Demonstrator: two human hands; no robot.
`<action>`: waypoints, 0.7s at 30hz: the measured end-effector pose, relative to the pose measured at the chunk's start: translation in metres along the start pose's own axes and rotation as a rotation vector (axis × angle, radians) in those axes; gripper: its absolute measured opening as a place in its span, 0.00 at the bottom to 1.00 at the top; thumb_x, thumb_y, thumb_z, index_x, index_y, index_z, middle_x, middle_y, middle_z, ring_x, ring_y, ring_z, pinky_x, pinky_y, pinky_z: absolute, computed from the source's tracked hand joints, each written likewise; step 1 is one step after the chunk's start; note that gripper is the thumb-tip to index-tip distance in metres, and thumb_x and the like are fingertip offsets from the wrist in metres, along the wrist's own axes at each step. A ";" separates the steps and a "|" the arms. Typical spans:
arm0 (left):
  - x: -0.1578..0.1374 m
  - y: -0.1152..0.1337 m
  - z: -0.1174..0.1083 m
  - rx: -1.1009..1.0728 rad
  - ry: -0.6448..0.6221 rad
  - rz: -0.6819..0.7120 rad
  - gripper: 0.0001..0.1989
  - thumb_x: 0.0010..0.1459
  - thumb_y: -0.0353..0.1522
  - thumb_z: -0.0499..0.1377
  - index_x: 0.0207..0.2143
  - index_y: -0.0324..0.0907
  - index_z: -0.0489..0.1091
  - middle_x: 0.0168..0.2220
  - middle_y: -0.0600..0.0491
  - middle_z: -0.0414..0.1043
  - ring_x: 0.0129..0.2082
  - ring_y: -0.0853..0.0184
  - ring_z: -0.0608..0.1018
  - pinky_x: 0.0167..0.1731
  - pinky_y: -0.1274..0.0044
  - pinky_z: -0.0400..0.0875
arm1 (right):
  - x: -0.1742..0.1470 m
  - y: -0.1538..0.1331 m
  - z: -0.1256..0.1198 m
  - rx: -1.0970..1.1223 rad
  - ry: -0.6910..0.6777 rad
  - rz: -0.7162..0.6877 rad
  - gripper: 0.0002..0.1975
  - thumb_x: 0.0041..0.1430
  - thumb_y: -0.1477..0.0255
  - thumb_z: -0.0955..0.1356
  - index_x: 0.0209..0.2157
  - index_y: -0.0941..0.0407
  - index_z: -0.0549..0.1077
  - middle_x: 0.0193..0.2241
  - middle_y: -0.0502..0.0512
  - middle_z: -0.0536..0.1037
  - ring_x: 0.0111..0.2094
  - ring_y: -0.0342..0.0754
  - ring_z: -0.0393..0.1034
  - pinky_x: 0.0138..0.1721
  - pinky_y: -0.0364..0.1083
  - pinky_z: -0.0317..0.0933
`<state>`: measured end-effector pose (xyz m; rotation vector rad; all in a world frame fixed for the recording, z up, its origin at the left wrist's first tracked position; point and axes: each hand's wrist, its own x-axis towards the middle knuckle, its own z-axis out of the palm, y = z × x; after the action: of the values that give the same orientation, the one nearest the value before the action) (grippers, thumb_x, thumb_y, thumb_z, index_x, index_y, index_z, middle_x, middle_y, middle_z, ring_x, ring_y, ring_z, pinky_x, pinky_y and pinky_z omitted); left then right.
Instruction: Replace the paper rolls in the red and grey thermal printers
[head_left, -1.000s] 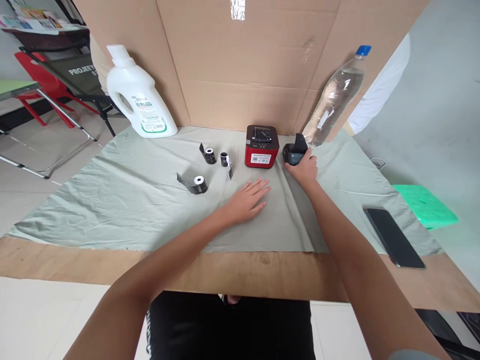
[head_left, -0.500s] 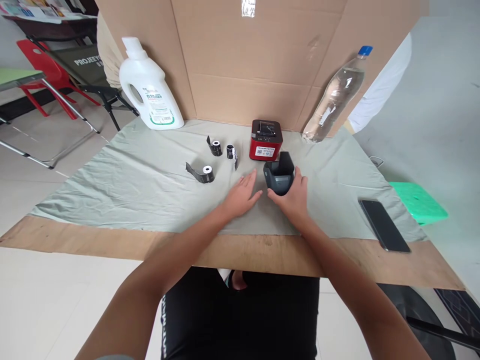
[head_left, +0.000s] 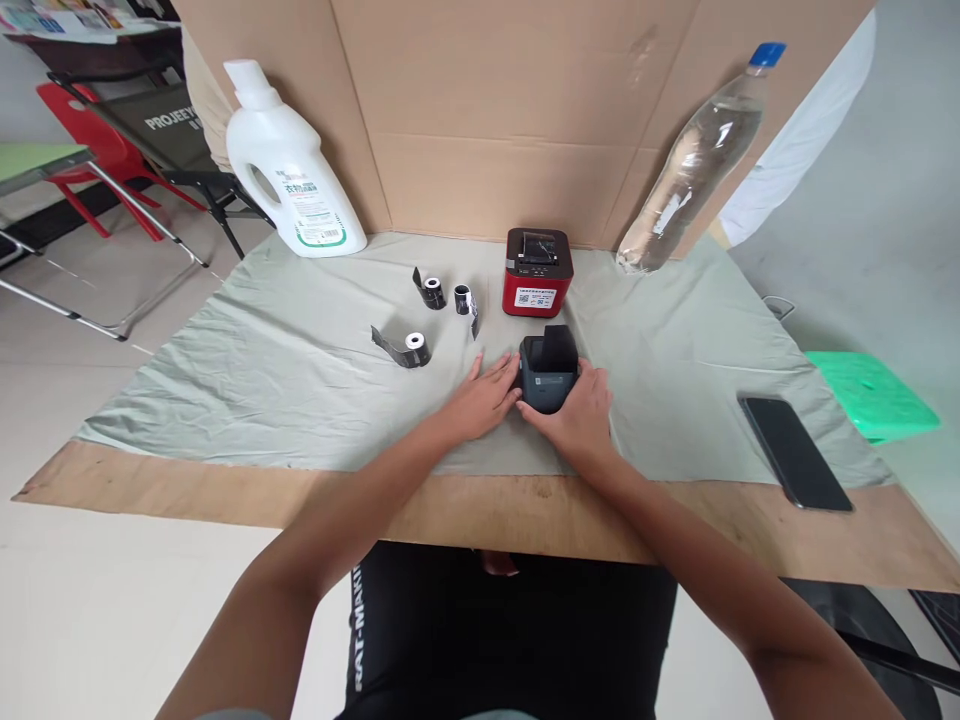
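A small black printer (head_left: 547, 392) with its lid (head_left: 559, 348) raised stands on the grey cloth. My right hand (head_left: 586, 412) is closed round its right side and front corner. At its left side lies my left hand (head_left: 486, 402), fingers stretched out, the tips at or very near the casing; firm contact is hard to tell. Just behind stands a red and black printer (head_left: 538, 275) with a white label. Three small dark paper rolls lie to the left: one roll (head_left: 415, 350) nearer me with a loose tail, a second roll (head_left: 433, 293) and a third roll (head_left: 462, 300) farther back.
A white detergent bottle (head_left: 296, 185) stands at the back left, a clear water bottle (head_left: 694, 165) at the back right, both before a cardboard panel (head_left: 487, 180). A phone (head_left: 795, 453) lies near the right front edge. Beyond the table are a green stool (head_left: 874, 390) and a red chair (head_left: 90, 150).
The black printer has been turned and shifted slightly toward me and left, so its front faces me. My left hand has come up close to its left side. The view has shifted a little.
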<state>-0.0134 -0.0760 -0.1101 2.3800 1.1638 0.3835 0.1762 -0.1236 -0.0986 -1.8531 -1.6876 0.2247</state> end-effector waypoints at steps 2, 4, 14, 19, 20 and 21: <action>-0.001 -0.001 0.000 0.029 -0.028 -0.001 0.32 0.74 0.40 0.41 0.76 0.39 0.44 0.77 0.41 0.46 0.79 0.59 0.46 0.76 0.54 0.30 | -0.001 -0.001 0.001 -0.016 -0.016 0.001 0.54 0.45 0.48 0.77 0.65 0.61 0.56 0.56 0.77 0.67 0.60 0.74 0.62 0.60 0.70 0.57; -0.002 -0.001 -0.002 0.047 -0.051 -0.018 0.32 0.74 0.40 0.40 0.76 0.38 0.44 0.77 0.41 0.46 0.79 0.58 0.45 0.76 0.54 0.29 | -0.002 -0.002 0.001 -0.029 -0.028 -0.005 0.54 0.46 0.48 0.77 0.65 0.61 0.56 0.56 0.77 0.68 0.60 0.75 0.62 0.59 0.70 0.57; -0.008 0.013 -0.011 0.080 0.138 -0.054 0.28 0.70 0.36 0.51 0.69 0.41 0.63 0.66 0.41 0.69 0.69 0.50 0.67 0.72 0.54 0.55 | -0.002 0.000 -0.003 -0.029 -0.110 -0.005 0.56 0.46 0.51 0.77 0.68 0.63 0.53 0.60 0.81 0.66 0.63 0.78 0.60 0.59 0.72 0.57; -0.008 0.011 -0.001 0.055 0.222 -0.054 0.25 0.69 0.31 0.50 0.66 0.37 0.68 0.47 0.42 0.73 0.51 0.55 0.75 0.53 0.62 0.74 | -0.002 0.008 0.004 0.136 -0.132 -0.046 0.62 0.49 0.55 0.76 0.74 0.63 0.42 0.70 0.80 0.55 0.73 0.72 0.49 0.69 0.69 0.52; -0.007 0.011 0.001 0.040 0.234 -0.050 0.25 0.69 0.30 0.50 0.66 0.38 0.68 0.46 0.43 0.73 0.49 0.56 0.75 0.53 0.64 0.74 | -0.002 0.009 0.004 0.173 -0.150 -0.039 0.62 0.50 0.55 0.76 0.74 0.63 0.41 0.72 0.78 0.52 0.75 0.69 0.47 0.71 0.67 0.50; -0.007 0.010 0.003 0.024 0.244 -0.047 0.24 0.70 0.29 0.50 0.66 0.38 0.68 0.45 0.44 0.73 0.48 0.57 0.75 0.53 0.65 0.73 | -0.001 0.009 0.003 0.207 -0.165 -0.022 0.62 0.50 0.55 0.76 0.75 0.63 0.41 0.73 0.77 0.51 0.75 0.67 0.45 0.72 0.66 0.50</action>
<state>-0.0097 -0.0879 -0.1080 2.3712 1.3348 0.6620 0.1818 -0.1240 -0.1061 -1.7008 -1.7212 0.5362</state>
